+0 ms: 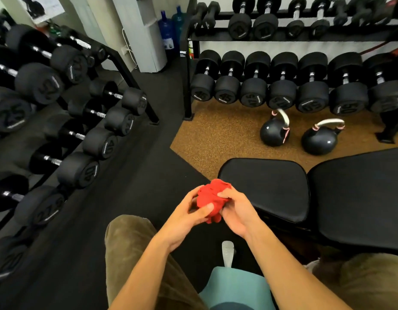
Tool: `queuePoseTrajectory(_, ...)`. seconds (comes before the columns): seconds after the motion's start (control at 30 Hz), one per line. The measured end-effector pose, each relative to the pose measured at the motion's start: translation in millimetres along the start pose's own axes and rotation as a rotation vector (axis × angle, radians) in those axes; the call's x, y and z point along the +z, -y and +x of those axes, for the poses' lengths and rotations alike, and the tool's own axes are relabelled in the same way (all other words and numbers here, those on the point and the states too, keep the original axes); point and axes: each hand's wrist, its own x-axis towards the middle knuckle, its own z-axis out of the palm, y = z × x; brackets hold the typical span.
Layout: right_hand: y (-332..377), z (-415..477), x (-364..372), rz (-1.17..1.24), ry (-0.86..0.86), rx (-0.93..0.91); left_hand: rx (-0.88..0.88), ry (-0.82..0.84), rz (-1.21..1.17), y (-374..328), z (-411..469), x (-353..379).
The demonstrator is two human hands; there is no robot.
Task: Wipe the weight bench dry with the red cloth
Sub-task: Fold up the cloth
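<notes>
From the head camera I see both forearms rising from the bottom edge and converging in the middle of the view. The left hand (186,217) is turned palm-inward, its thumb pressed across the front of the red cloth (210,198) and its fingers curled behind it. The right hand (237,211) comes in from the other side, back of the hand toward me, fingertips curled onto the top of the same bundle. So both hands are clamped on the cloth, which sits crumpled into a ball between them, held in the air just off the near left corner of the weight bench (267,182) and not touching its black pad. Beyond the bench, two kettlebells (274,133) stand on the brown floor below a dumbbell rack (283,86).
</notes>
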Motion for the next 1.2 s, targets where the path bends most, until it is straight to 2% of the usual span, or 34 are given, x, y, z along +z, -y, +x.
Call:
queuePoseTrajectory(0.1,-14,22,8,-0.003,0.035,0.038,0.027,-0.111,-0.090,17,14,-29)
queuePoseTrajectory(0.3,-27,78,17,-0.463,-0.110,-0.012,-0.030,-0.227,-0.276,30,50,-73)
queuePoseTrajectory(0.47,-39,128,8,-0.410,-0.019,0.191,-0.149,-0.256,-0.400,40,97,-96)
queuePoseTrajectory(0.57,-52,161,0,-0.446,-0.105,0.186,-0.283,-0.313,-0.433,59,122,-102)
queuePoseTrajectory(0.7,-77,216,-21,-0.567,-0.216,0.247,-0.437,-0.375,-0.351,103,163,-114)
queuePoseTrajectory(0.93,-131,298,-64,-0.614,-0.323,0.419,-0.600,-0.511,-0.504,191,225,-136)
queuePoseTrajectory(1.2,-208,379,-104,-0.826,-0.495,0.467,-0.717,-0.723,-0.539,303,282,-154)
